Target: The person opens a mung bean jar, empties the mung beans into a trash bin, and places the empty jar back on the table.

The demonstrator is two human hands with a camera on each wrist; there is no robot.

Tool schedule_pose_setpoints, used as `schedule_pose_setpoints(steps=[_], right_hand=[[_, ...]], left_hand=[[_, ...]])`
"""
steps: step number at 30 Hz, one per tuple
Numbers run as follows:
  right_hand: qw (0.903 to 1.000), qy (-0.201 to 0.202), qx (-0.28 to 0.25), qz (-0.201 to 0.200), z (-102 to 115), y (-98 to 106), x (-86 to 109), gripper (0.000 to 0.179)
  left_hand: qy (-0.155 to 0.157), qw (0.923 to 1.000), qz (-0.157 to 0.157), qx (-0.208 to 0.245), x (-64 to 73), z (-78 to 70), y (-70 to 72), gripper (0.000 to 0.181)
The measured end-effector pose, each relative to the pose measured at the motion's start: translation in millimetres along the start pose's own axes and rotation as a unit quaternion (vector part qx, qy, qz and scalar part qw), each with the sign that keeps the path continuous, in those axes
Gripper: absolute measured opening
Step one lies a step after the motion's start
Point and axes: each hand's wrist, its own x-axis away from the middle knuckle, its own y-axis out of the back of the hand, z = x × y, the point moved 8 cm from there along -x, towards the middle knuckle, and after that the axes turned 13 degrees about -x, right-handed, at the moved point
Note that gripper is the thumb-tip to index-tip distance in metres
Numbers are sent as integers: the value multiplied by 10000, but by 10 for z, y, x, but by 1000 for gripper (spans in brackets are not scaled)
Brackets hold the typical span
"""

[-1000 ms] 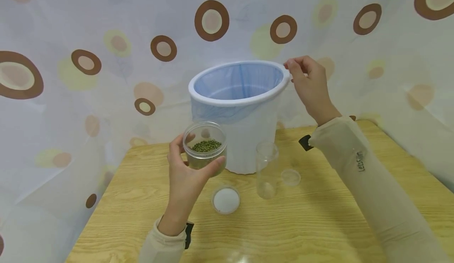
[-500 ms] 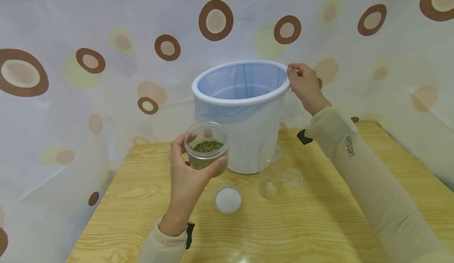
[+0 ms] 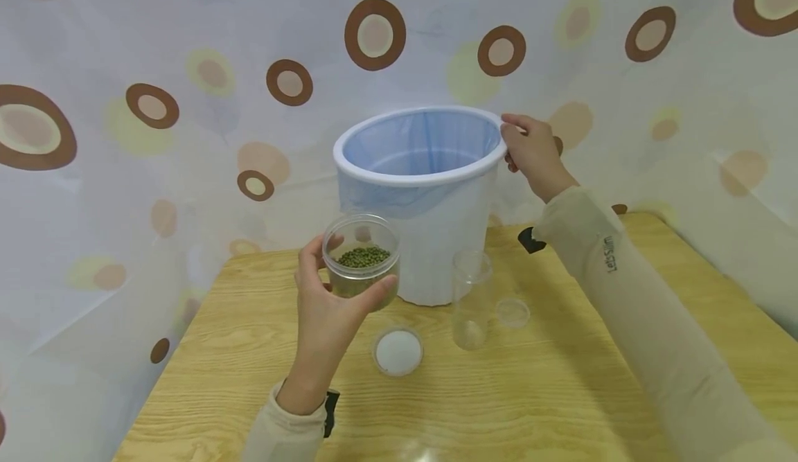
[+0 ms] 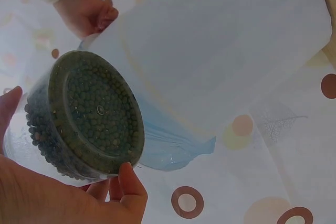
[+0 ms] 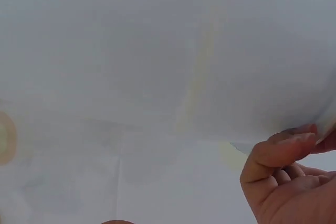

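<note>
My left hand grips a clear plastic jar without a lid, partly filled with green mung beans. In the left wrist view its bottom shows, with beans packed against the plastic and fingers round the side. The jar is held up in front of a white trash bin lined with a blue bag. At the bin's right side, my right hand pinches the rim between thumb and curled fingers. The right wrist view shows that hand at the rim, its fingertips partly hidden.
An uncapped clear tall jar stands before the bin, with a clear round lid to its right. A white-lined lid lies below the held jar. All rest on the wooden table; a patterned sheet hangs behind.
My right hand has moved slightly down and in at the rim, from fingertips at its edge to a closer hold. The left hand and jar stay nearly still.
</note>
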Motion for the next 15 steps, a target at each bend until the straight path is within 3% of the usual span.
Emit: schedule_pose_setpoints(steps=[8,15], right_hand=[[9972,-495,-346,-446,-48,50,5,46],[9955,-629,-555,-433,-84,24,-31,45]], left_hand=[[-131,9997,-55,-211,-41,-23,23,83],[-288,9972,80,-682,-186,-111,147,81]])
